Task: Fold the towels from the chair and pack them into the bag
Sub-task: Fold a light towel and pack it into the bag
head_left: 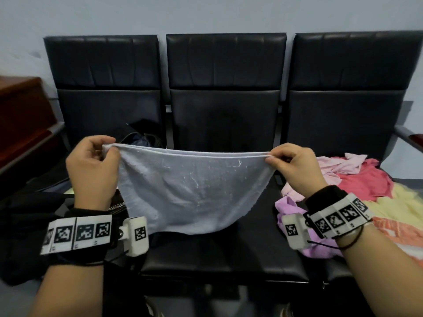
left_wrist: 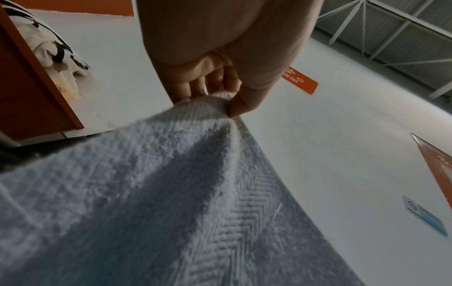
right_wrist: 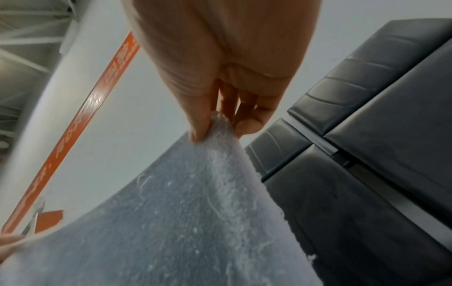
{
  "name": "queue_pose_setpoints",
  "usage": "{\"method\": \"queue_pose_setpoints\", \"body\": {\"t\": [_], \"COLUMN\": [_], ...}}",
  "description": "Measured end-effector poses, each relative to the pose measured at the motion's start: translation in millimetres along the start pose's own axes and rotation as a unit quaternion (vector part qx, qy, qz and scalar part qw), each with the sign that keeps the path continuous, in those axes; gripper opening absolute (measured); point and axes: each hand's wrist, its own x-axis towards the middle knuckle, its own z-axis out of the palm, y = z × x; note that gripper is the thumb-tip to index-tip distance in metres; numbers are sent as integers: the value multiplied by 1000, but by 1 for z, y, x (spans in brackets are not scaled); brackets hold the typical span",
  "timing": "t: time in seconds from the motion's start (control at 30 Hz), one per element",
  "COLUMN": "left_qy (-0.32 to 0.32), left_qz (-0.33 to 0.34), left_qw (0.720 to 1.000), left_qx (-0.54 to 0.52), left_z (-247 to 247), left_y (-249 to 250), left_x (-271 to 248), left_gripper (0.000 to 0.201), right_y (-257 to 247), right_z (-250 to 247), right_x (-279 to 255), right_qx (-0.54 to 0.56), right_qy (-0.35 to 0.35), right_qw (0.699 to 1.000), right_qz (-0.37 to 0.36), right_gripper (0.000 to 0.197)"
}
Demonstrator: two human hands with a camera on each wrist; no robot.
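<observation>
Towel (head_left: pixel 190 191) hangs doubled between my left hand (head_left: pixel 93 170) and right hand (head_left: pixel 295 168), each pinching a top corner to keep edges matched for folding.

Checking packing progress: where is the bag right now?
In the head view the dark bag sits open on the left seat, just behind the left hand that pinches the white towel.

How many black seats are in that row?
3: the left seat behind the dark bag, the middle seat behind the held white towel, and the right seat holding coloured towels.
</observation>
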Motion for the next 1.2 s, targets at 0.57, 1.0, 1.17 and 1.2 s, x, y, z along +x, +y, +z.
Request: {"method": "queue_pose_setpoints", "body": {"t": [0.57,1.0,1.17,1.2], "left_qy": [0,-99,-93,-105], "left_qz": [-4,-58,21,20], "left_qw": [999,993,995,994], "left_qx": [-45,-1,-41,-37], "left_z": [2,65,49,45], "left_y": [27,-4,-1,-7], "left_x": [6,40,35,29], "left_gripper": [23,20,17,17], "right_y": [-30,-2,-4,1], "right_z": [-53,-30,-41,-38], "right_x": [9,70,38,23], "right_qx": [72,125,86,74], "right_qy": [106,119,113,101], "right_qw": [991,983,990,992], "right_qz": [-29,57,15,15], "right_gripper": [8,12,9,9]}}
